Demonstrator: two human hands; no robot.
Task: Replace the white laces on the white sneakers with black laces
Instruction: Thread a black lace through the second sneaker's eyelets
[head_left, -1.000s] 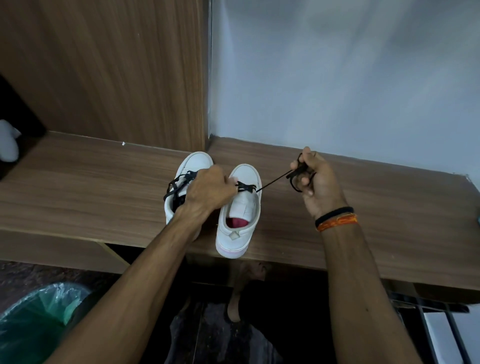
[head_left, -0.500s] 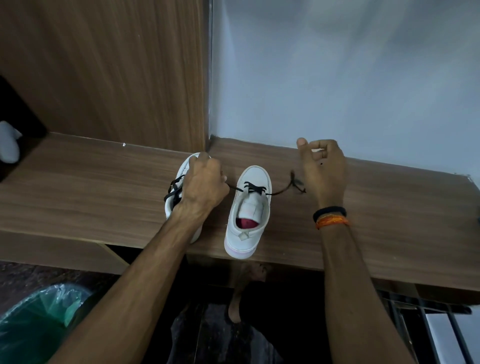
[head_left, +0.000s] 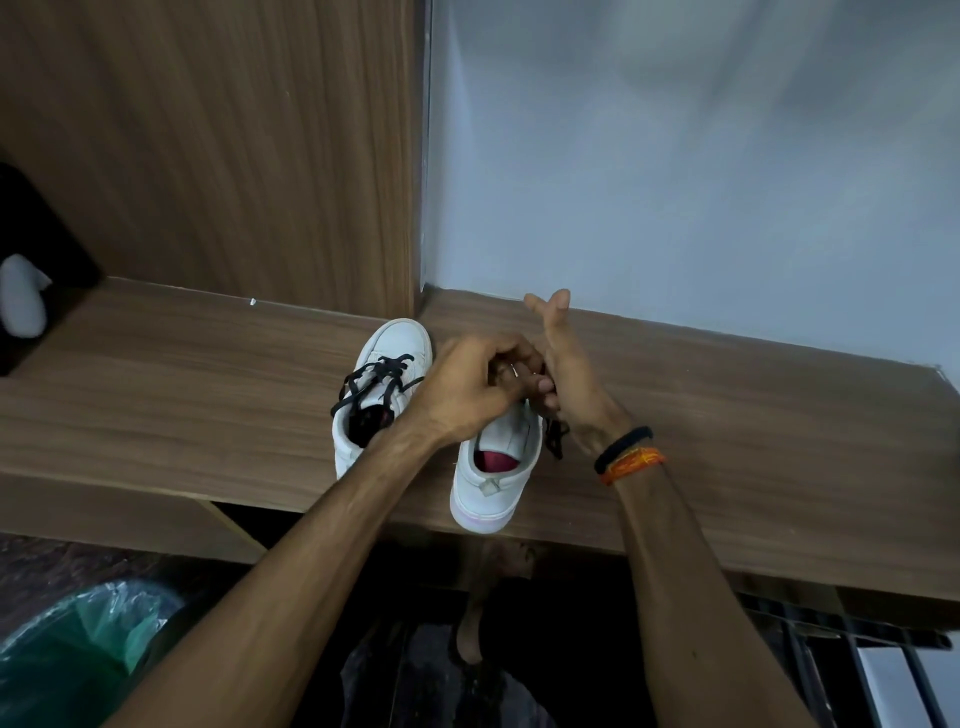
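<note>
Head view is showing both hands meeting over the right white canvas sneaker (head_left: 493, 462) on the brown wooden shelf (head_left: 182, 395); the left hand (head_left: 467, 389) is curling, seemingly pinching the thin black lace (head_left: 555, 441); the right hand (head_left: 566, 374) is pinching low with two fingers straight; a slipping lace end risks missing its eyelet.

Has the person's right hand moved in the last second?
Yes. The right hand has swung in leftward, away from the open shelf on the right, and now meets the left hand over the right sneaker.
</note>
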